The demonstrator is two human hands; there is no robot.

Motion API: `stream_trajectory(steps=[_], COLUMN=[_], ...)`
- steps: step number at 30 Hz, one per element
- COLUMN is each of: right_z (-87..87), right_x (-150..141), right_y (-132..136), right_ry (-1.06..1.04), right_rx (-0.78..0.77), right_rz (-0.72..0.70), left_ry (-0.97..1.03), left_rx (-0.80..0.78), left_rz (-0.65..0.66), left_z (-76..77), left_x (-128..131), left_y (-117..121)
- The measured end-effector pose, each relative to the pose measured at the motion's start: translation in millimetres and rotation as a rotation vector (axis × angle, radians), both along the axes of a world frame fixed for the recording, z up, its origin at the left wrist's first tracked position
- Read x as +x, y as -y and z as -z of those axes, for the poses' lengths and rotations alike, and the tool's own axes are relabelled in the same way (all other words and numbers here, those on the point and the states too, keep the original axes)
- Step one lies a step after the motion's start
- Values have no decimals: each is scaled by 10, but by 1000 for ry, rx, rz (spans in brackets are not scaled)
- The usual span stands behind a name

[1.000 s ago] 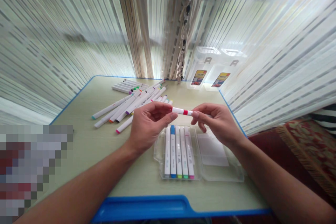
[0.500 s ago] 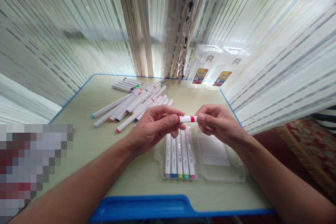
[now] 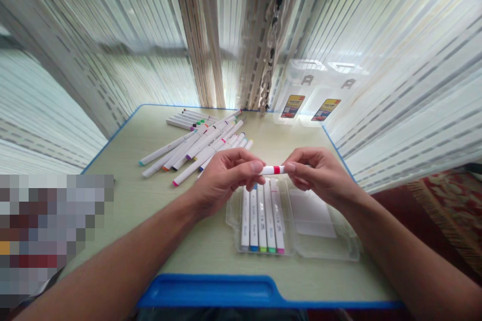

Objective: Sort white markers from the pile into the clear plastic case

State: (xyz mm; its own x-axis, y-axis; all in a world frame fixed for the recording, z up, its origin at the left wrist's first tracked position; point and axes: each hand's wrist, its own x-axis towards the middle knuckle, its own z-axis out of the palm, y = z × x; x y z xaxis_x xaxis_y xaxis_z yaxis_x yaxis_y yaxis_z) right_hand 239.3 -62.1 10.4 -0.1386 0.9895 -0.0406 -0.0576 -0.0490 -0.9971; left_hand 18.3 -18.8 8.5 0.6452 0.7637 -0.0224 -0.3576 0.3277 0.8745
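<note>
A white marker with a red band (image 3: 273,170) lies level between my hands, above an open clear plastic case (image 3: 312,215). My left hand (image 3: 226,180) pinches one end of it between thumb and fingers. My right hand (image 3: 320,174) grips the other end, and the fingers hide both tips. In the case's left half, several white markers with coloured ends (image 3: 262,218) lie side by side, their upper parts partly under my hands. Beyond my left hand, a loose pile of similar markers (image 3: 199,148) spreads across the desk.
The pale green desk (image 3: 150,215) has a blue edge and a blue tray-like lip (image 3: 203,291) nearest me. Clear plastic boxes (image 3: 309,95) stand behind it, against striped curtains (image 3: 113,25). A patterned red rug (image 3: 455,210) lies at right; a pixelated patch (image 3: 48,230) covers the lower left.
The marker has swung from slanting to nearly level, and my hands have drawn closer together. The whole scene has shifted slightly right in view.
</note>
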Motion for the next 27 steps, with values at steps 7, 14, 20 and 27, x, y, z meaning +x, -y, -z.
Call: stream_trajectory(steps=[7, 14, 20, 27], right_z=[-25, -6, 21, 12], right_x=[-15, -7, 19, 12], right_y=[5, 0, -18, -18], right_ry=[-77, -57, -29, 53], right_rx=[-41, -10, 30, 67], right_rz=[9, 26, 29, 25], left_ry=[4, 24, 39, -5], left_rx=[103, 99, -73, -127], left_rz=[-47, -54, 43, 74], left_z=[36, 60, 2, -19], left_x=[-1, 3, -12, -25], left_y=[15, -1, -24, -44])
